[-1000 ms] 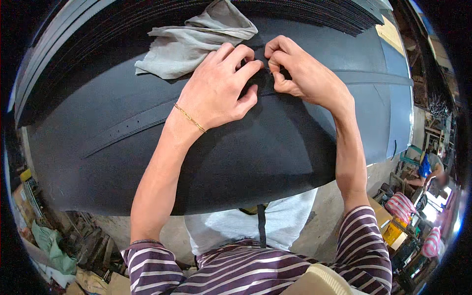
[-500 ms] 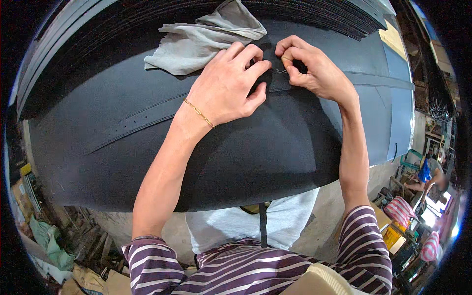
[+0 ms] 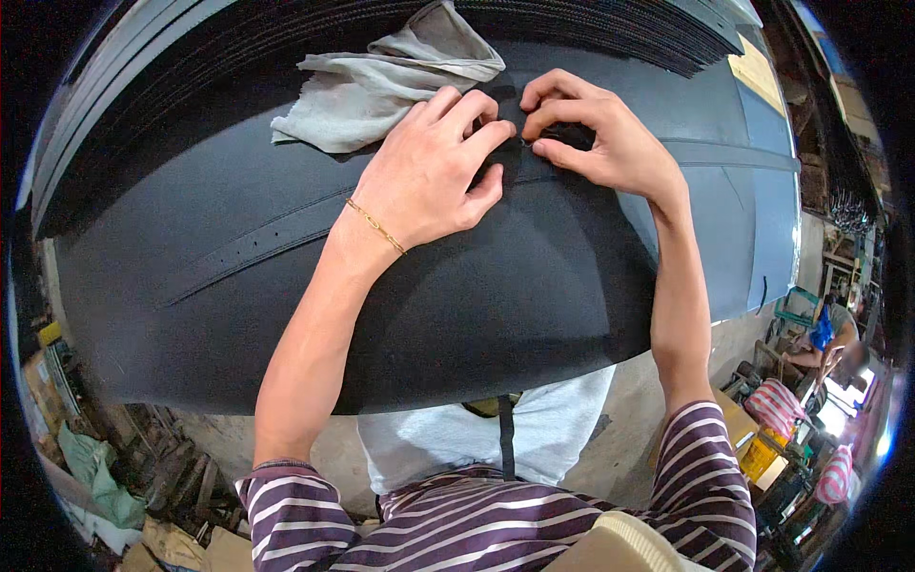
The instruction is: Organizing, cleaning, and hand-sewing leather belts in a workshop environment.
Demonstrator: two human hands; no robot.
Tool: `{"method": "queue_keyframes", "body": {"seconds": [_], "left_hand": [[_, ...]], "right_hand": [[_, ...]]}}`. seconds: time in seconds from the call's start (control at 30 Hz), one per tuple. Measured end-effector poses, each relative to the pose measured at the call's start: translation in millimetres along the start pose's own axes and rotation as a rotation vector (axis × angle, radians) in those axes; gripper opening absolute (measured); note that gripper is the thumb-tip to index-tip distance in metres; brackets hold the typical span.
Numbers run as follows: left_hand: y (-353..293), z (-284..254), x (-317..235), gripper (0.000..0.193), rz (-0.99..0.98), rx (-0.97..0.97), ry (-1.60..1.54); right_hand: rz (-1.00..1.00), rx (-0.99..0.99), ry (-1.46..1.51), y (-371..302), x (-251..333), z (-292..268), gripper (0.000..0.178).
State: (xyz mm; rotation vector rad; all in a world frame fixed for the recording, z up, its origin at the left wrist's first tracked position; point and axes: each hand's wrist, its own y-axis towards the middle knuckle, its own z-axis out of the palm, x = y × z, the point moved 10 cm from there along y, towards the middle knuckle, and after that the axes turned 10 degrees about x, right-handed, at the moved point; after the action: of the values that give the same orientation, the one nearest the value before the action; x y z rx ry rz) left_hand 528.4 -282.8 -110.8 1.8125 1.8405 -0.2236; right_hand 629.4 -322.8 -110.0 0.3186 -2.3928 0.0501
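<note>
A long black belt (image 3: 262,243) with stitched edges and several small holes at its left end lies across the dark work surface. Over its middle is my left hand (image 3: 434,167), a gold chain bracelet (image 3: 376,227) on the wrist. Its fingers are bent but apart, with the thumb spread toward me. Facing it, my right hand (image 3: 605,138) has thumb and fingers drawn toward a pinch close to my left fingertips. A tiny pale strand (image 3: 524,142) shows there; its full shape is hidden. Beyond my left hand lies a crumpled grey cloth (image 3: 357,91).
Dark strips (image 3: 591,38) are stacked along the far side. The black work surface (image 3: 457,315) curves toward my body. Piled clutter (image 3: 176,467) sits low on the left. On the right, beyond the surface, a person (image 3: 834,338) sits near striped bags (image 3: 774,408).
My right hand has moved slightly left, bringing its fingertips closer to my left ones. The strand between the hands shows less. The whole view has shifted a little.
</note>
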Motion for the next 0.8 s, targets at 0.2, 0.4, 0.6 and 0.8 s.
{"method": "queue_keyframes", "body": {"seconds": [0.2,0.4,0.6,0.8], "left_hand": [[0.1,-1.7,-1.7,0.029,0.015,-0.049,0.055],[-0.9,0.2,-0.7,0.032,-0.002,-0.011,-0.001],[-1.6,2.1,-0.3,0.031,0.007,-0.013,0.009],[-2.9,2.0,-1.8,0.03,0.01,-0.026,0.011]], "right_hand": [[0.062,0.041,0.027,-0.6,-6.4,5.4,0.009],[0.072,0.024,0.071,-1.1,-7.5,4.0,0.006],[0.051,0.019,0.107,-1.5,-6.6,1.5,0.005],[0.05,0.024,0.166,-2.7,-7.6,3.8,0.007]]}}
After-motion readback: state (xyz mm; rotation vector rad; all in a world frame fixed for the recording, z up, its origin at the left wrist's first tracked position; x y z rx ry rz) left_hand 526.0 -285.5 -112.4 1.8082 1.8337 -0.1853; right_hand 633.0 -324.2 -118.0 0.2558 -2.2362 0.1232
